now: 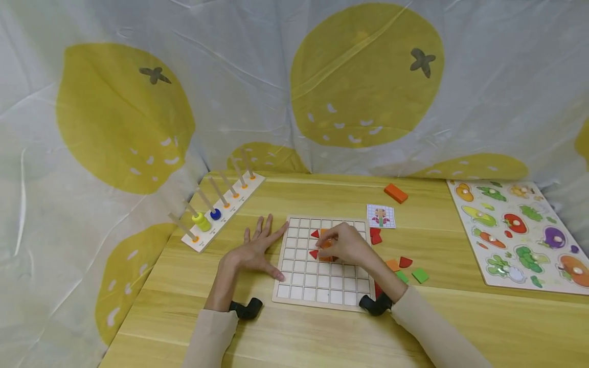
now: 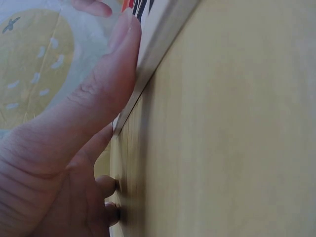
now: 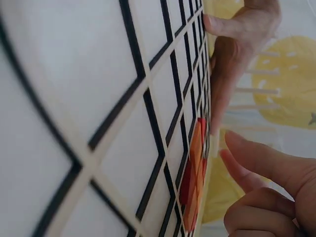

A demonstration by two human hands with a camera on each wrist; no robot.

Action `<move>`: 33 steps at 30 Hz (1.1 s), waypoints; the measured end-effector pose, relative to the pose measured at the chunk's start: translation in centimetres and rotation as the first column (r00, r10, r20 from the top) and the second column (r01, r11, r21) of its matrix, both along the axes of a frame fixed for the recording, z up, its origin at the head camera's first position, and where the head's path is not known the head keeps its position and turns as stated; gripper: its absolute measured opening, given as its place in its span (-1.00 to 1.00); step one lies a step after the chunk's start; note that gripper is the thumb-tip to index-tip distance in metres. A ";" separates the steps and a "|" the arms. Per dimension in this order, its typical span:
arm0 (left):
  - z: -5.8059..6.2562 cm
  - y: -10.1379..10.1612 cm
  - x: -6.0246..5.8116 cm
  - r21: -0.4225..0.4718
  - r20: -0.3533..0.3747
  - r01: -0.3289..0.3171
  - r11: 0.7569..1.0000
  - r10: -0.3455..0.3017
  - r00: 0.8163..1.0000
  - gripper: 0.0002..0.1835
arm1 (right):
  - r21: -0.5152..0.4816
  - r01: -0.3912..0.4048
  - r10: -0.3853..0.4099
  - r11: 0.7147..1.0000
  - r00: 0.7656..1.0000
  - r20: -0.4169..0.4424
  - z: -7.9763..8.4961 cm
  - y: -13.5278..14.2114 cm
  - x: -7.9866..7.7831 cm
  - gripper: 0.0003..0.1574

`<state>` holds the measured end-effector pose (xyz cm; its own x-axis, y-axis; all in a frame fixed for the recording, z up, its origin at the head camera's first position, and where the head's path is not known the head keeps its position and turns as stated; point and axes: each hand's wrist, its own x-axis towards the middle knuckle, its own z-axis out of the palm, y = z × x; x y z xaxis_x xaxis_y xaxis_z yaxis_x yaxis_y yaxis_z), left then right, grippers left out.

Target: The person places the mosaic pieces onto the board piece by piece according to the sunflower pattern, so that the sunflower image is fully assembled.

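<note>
Soft, even light is falling over the wooden grid board [image 1: 309, 292] in the head view, and I am seeing it fairly sharply. Behind the board, the fruit-print curtain [image 1: 248, 76] is looking greyish, with gentle shading in its folds. In the dimmer left wrist view, a dark shadow is running along the board's edge beside my left hand [image 2: 64, 158], and the wooden tabletop [image 2: 237, 128] below it is blurring. In the right wrist view, the board's near end is looming large and soft-focused, while muted light is reaching my right hand [image 3: 271, 192] beside it.
</note>
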<state>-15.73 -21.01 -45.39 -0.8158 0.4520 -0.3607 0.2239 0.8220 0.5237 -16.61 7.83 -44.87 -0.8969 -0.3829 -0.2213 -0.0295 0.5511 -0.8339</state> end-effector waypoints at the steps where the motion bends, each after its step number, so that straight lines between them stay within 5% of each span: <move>1: 0.0 0.0 0.0 0.004 -0.001 -0.001 1.000 0.001 1.000 0.47 | -0.018 0.006 -0.006 1.000 1.000 -0.001 0.0 0.7 0.0 -0.85; 9: -0.1 0.1 0.0 0.001 0.004 0.001 1.000 -0.001 1.000 0.45 | 0.011 0.045 -0.044 0.999 0.998 -0.040 0.2 8.7 0.4 -0.72; 18: 0.2 0.1 0.1 0.005 0.001 0.003 1.000 -0.003 1.000 0.45 | -0.007 -0.083 0.083 0.997 0.987 0.139 0.1 16.0 1.3 -0.56; 23: 0.2 0.1 0.0 -0.002 0.005 0.004 1.000 -0.004 1.000 0.45 | -0.027 -0.149 0.151 0.989 0.974 0.167 -0.3 17.0 1.3 -0.61; 33: 0.1 0.1 -0.1 -0.012 0.012 0.007 1.000 -0.007 1.000 0.47 | -0.024 -0.147 0.149 0.989 0.979 0.141 -0.9 17.3 1.0 -0.67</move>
